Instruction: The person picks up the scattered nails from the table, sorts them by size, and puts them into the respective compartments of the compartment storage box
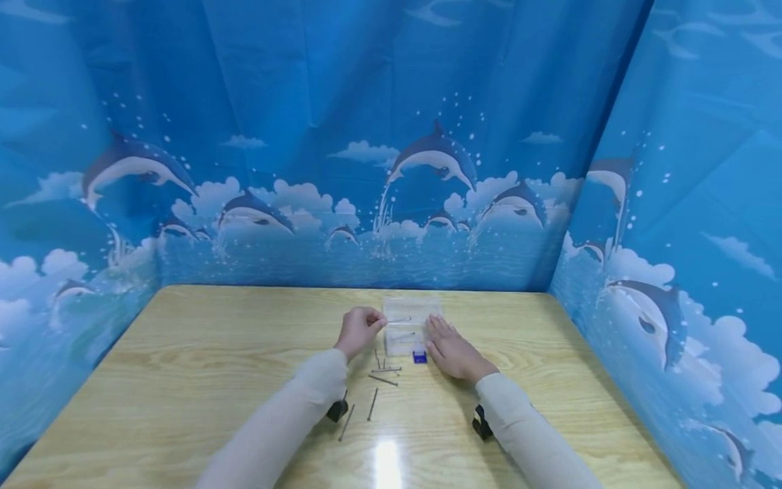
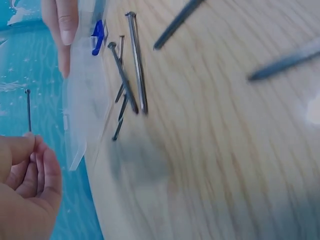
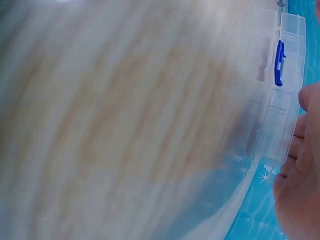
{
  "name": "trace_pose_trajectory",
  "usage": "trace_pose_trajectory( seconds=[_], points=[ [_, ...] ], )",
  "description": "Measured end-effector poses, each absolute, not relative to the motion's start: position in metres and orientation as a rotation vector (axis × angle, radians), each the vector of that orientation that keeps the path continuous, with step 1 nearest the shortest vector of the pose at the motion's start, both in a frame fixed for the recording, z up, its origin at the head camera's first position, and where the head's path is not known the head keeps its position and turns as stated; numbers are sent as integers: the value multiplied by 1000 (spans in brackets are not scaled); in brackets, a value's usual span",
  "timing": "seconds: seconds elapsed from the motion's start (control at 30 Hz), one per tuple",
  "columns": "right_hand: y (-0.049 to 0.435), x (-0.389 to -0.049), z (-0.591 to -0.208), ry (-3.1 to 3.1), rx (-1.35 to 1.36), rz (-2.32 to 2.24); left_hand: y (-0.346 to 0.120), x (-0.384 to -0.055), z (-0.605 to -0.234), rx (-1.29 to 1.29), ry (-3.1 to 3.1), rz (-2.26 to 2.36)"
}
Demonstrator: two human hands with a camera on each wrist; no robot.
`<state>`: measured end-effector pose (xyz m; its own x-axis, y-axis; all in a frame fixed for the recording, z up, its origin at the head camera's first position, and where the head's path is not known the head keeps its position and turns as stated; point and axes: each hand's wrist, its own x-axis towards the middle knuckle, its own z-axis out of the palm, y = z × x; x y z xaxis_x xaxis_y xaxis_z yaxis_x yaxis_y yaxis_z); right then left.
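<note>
My left hand [image 1: 360, 331] pinches a thin nail [image 2: 28, 110] between thumb and fingertips, its head end pointing away from the fingers. In the head view this nail overlaps the left part of a clear plastic box [image 1: 394, 348]. The box has a blue latch [image 1: 419, 357] at its near side, and another nail [image 1: 402, 336] shows within its outline. On the box's right side rests my right hand [image 1: 453, 350], fingers extended along the edge. Several loose nails [image 2: 137, 65] of different sizes lie on the table just in front of the box, some crossing one another.
The wood-grain table [image 1: 232, 353] ends at the back and right against a blue dolphin-print curtain [image 1: 342, 136]. Two longer nails [image 1: 373, 405] lie nearer the body, between the forearms. A black device [image 1: 337, 409] is worn under the left wrist.
</note>
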<state>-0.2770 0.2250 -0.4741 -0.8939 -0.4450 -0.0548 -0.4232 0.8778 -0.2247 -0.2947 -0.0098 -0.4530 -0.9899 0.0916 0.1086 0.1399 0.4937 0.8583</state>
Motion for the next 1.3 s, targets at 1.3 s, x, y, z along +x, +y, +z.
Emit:
trace_pose_trajectory(
  seconds=[1.3],
  points=[
    [217, -274, -473, 2957, -688, -311, 21, -300, -469, -100, -2722, -1369]
  ],
)
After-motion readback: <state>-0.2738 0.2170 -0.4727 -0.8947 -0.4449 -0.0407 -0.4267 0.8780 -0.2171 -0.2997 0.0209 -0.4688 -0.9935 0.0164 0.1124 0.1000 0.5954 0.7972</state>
